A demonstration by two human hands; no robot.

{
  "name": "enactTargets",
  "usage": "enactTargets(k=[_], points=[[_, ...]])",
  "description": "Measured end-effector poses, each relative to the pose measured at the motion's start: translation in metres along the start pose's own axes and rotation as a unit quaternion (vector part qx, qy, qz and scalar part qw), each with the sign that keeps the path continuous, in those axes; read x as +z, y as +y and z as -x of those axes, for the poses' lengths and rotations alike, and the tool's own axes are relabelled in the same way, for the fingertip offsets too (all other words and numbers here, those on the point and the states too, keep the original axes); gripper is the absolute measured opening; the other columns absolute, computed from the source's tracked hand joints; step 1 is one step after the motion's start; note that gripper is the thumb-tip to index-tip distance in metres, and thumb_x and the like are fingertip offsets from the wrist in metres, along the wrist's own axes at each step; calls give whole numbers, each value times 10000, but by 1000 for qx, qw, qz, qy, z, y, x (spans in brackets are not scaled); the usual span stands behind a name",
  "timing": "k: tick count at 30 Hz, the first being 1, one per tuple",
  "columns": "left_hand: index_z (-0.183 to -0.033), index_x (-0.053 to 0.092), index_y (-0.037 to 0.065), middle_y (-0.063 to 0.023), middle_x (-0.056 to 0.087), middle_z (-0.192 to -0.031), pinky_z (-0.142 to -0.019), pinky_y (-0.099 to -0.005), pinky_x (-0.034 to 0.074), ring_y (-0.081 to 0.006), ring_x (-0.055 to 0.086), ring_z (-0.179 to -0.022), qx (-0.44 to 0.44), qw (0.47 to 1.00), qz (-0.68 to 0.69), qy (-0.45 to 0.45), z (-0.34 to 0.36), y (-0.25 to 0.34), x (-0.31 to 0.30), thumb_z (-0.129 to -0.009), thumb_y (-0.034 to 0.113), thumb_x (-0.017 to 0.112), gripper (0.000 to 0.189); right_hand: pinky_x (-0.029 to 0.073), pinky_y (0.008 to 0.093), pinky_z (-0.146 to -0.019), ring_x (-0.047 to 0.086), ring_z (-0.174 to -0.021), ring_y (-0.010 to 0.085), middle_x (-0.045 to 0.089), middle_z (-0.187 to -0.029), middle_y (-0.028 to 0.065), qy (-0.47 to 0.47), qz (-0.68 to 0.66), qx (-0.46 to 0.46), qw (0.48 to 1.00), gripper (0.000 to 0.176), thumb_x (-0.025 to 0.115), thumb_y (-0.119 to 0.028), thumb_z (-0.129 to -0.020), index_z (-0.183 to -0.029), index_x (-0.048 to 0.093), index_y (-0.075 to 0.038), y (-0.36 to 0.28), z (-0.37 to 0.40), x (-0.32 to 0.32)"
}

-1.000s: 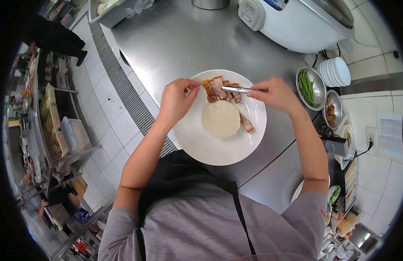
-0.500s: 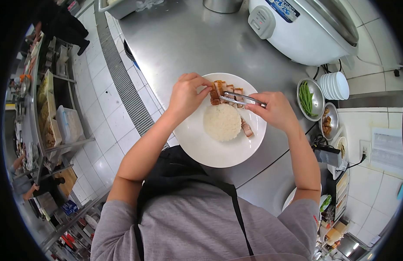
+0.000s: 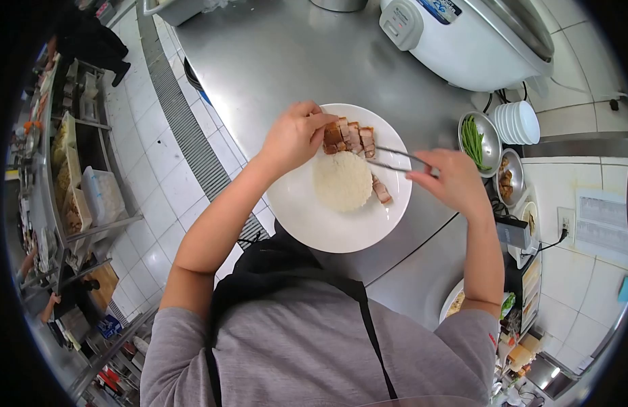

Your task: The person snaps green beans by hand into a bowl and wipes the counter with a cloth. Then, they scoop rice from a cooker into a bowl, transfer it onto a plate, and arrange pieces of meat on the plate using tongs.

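Note:
On the steel counter is a white plate (image 3: pixel 314 224) with a round mound of rice (image 3: pixel 342 182). Sliced meat (image 3: pixel 348 137) lies in a row along the rice's far side, and another piece of meat (image 3: pixel 381 190) rests to its right. My left hand (image 3: pixel 297 138) is closed at the left end of the row, its fingertips at the meat; whether they pinch a piece is hidden. My right hand (image 3: pixel 452 179) holds metal tongs (image 3: pixel 403 157), whose parted tips are over the plate beside the row's right end, with nothing visible between them.
A white cooker (image 3: pixel 456 47) stands at the back right. Along the right are a bowl of green beans (image 3: pixel 489 146), stacked white bowls (image 3: pixel 517 123) and a bowl of brown food (image 3: pixel 517 180). A person (image 3: pixel 90 44) stands at the far left, beyond the counter edge.
The tongs have drawn back to the right, off the meat, and their tips are wider apart. My left hand remains at the row's left end. The view has shifted slightly.

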State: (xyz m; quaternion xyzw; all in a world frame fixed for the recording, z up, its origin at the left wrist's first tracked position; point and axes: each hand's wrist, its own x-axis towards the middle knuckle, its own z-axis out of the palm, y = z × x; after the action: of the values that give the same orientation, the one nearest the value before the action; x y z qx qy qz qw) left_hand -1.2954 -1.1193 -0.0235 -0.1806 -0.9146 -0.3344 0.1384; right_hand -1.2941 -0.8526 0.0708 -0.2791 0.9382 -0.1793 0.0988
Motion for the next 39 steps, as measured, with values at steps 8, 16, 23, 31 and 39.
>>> enactTargets(k=[8,16,23,31,39], points=[[-926,662,97,-51,564,-813,-630,-307,467,-205,534,-732,2,1000,22,7,1,0,1,-735,7,577,228,452,345,-519,576,-610,240,586,-717,71,-14,177,5,984,349,693,-292,-673,-918,614,-58,-6,80,29],[-939,656,95,-61,563,-821,-634,-312,467,-209,539,-735,-5,1000,9,-7,1,1,-1,-752,21,567,221,448,337,-538,571,-603,244,583,-671,59,-21,117,-19,993,296,676,-285,-697,-906,633,-80,16,57,-8],[-953,653,97,-66,557,-828,-651,-311,466,-214,543,-748,-17,1000,17,-18,0,0,-2,-756,14,553,236,439,345,-546,570,-595,264,603,-655,82,-132,144,-121,973,282,713,-280,-648,-830,670,-69,21,-46,-64],[-958,649,97,-70,547,-827,-652,-314,468,-217,542,-747,-22,999,28,-17,1,2,-3,-752,6,551,246,451,344,-564,586,-605,237,626,-655,86,-377,234,-144,885,246,706,-277,-649,-791,689,-77,-41,-158,-53],[-959,649,95,-68,546,-832,-621,-301,472,-208,547,-734,-33,998,51,-3,4,-1,-2,-745,-4,556,253,459,331,-592,594,-644,186,634,-675,43,-455,251,-142,842,261,699,-327,-665,-790,696,-99,-48,-211,-31]])
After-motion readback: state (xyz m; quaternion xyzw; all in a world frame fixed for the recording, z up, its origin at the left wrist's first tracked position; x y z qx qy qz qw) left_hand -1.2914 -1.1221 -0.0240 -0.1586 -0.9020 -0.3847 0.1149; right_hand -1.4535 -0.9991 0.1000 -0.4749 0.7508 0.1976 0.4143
